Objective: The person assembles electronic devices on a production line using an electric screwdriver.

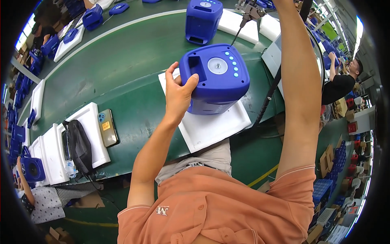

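A blue plastic speaker housing (211,95) stands on a white foam pad (213,132) at the table's edge in front of me. Its top carries a round silver disc, several pale teal buttons and a rectangular recess. My left hand (180,91) grips its left side, thumb at the recess and fingers bent along the outer wall. A metal screwdriving tool (250,11) hangs over the far right corner, its thin bit pointing down at the top's far edge. My right arm stretches up past the upper rim, so that hand is out of sight.
Another blue housing (203,24) stands behind on the green table (118,93). White foam pieces (239,26) lie at the far right. To the left are a phone (107,128) and a black bag (80,146) on foam. A black cable (268,97) runs beside the right arm. Other people work nearby.
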`<state>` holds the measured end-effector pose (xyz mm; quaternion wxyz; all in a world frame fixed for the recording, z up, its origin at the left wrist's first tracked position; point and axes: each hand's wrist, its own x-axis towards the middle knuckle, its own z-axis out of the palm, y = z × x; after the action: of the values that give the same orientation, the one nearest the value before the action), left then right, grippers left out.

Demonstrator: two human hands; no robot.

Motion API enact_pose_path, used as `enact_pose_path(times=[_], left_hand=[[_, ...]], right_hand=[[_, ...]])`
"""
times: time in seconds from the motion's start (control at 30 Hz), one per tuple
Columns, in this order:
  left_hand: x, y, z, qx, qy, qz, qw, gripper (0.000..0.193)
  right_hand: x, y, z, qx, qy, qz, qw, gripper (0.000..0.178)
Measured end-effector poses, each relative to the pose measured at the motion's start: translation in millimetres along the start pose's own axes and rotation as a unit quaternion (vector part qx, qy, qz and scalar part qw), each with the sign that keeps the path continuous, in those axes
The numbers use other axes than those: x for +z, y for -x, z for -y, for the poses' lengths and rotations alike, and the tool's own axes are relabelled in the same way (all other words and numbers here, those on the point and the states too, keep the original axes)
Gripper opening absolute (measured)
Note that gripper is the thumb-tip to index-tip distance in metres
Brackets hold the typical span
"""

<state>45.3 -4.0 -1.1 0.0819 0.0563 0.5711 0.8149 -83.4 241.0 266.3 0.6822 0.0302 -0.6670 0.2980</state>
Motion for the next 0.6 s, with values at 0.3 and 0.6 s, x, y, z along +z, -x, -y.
enact_pose_path(times=[0.3, 0.6], left_hand=[[1.5, 0.7, 0.2, -0.001, 0.016, 0.004, 1.0, 0.078], [0.4, -1.7, 1.5, -0.02, 0.028, 0.005, 0.999, 0.079]], right_hand=[[-14.8, -5.0, -14.3, 0.03, 0.051, 0.105, 0.993, 0.07], [-7.9, 21.6, 13.0, 0.082, 0.004, 0.093, 0.992, 0.062]])
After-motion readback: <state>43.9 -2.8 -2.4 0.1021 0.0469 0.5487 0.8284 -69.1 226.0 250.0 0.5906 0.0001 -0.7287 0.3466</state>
